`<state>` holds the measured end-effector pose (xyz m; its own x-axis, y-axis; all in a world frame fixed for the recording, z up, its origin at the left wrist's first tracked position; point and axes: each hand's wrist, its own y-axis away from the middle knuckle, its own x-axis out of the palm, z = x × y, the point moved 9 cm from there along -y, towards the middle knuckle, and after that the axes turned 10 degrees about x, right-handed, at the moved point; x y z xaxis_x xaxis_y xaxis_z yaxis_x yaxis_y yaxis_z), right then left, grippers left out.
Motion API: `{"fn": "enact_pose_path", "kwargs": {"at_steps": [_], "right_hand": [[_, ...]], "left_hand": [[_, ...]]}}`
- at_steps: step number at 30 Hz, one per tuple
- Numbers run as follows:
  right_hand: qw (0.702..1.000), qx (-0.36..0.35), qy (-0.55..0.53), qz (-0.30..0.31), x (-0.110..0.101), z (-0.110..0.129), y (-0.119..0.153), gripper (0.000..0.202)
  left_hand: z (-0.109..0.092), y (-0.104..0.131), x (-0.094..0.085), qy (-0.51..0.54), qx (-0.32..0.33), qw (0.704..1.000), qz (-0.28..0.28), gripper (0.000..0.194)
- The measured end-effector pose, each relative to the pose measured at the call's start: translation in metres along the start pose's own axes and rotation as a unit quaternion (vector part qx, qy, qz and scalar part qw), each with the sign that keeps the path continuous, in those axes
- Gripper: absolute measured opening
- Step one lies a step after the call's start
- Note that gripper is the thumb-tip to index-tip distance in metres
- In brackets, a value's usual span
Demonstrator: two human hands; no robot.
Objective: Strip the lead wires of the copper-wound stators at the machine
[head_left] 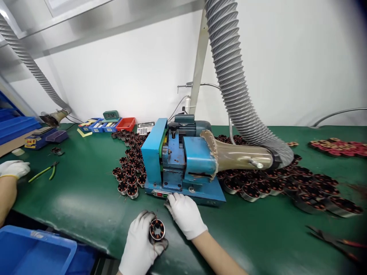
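Gloved in white, the left hand (140, 248) sits closest to the lens at six o'clock, its fingers clenched around a wound motor stator (157, 229) held end-up just above the green bench mat (86, 198). At twelve o'clock from that stator the right hand (185, 214) lies palm-down and loose, grasping nothing, fingertips touching the front edge of the blue bench machine (183, 164) right by its red and green buttons (160, 194).

Judging from this, a careless press could start the machine while fingers are near it. Loose copper leads (thin strands trail from the stator) might snag a glove. Rows of stators (130, 168) crowd the machine at nine o'clock, and another pile (275, 185) spreads at three o'clock under the ribbed extraction hose (232, 84); a sweeping wrist could knock them over.

Far at nine o'clock, another person's gloved hand (14, 169) rests near green-handled pliers (44, 172).
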<state>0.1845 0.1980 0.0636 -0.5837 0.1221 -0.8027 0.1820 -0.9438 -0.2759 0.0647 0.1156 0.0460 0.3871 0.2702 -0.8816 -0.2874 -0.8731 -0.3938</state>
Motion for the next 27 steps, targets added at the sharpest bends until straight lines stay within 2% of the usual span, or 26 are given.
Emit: {"fn": "enact_pose_path", "kwargs": {"at_steps": [3, 7, 10, 12, 14, 15, 17, 19, 21, 23, 25, 27], "right_hand": [[0.999, -0.006, 0.049, -0.015, 0.008, 0.002, -0.007, 0.01], [0.997, 0.011, 0.064, -0.027, 0.013, -0.009, -0.007, 0.01], [0.998, 0.035, 0.038, -0.023, 0.017, -0.017, -0.009, 0.015], [0.999, 0.054, 0.002, -0.01, 0.018, -0.019, -0.011, 0.016], [0.996, 0.07, -0.047, 0.007, 0.014, -0.017, -0.011, 0.014], [0.994, 0.075, -0.077, 0.016, 0.009, -0.015, -0.009, 0.013], [0.987, 0.078, -0.134, 0.033, -0.006, -0.007, 0.0, 0.016], [0.972, 0.079, -0.21, 0.065, -0.022, 0.002, 0.015, 0.023], [0.931, 0.097, -0.331, 0.118, -0.034, 0.009, 0.031, 0.026], [0.868, 0.143, -0.452, 0.149, -0.043, 0.007, 0.044, 0.026], [0.809, 0.199, -0.536, 0.14, -0.05, -0.002, 0.051, 0.028], [0.749, 0.246, -0.606, 0.112, -0.055, -0.018, 0.052, 0.03]], "left_hand": [[0.005, -0.004, -0.002, -0.006, 0.012, 1.0, -0.009, 0.066], [0.012, -0.003, 0.003, 0.027, -0.012, 1.0, -0.004, 0.055], [0.019, 0.001, 0.007, 0.106, -0.053, 0.993, -0.006, 0.052], [0.022, 0.006, 0.012, 0.196, -0.098, 0.975, -0.02, 0.049], [0.025, 0.011, 0.023, 0.316, -0.17, 0.933, -0.036, 0.047], [0.024, 0.013, 0.03, 0.38, -0.212, 0.899, -0.042, 0.047], [0.015, 0.016, 0.043, 0.502, -0.289, 0.814, -0.049, 0.047], [-0.001, 0.013, 0.046, 0.584, -0.331, 0.74, -0.051, 0.046], [-0.022, 0.007, 0.042, 0.645, -0.345, 0.681, -0.037, 0.042], [-0.045, -0.002, 0.034, 0.68, -0.33, 0.655, -0.005, 0.043], [-0.065, -0.01, 0.028, 0.691, -0.301, 0.656, 0.034, 0.048], [-0.079, -0.017, 0.026, 0.678, -0.262, 0.684, 0.066, 0.055]]}}
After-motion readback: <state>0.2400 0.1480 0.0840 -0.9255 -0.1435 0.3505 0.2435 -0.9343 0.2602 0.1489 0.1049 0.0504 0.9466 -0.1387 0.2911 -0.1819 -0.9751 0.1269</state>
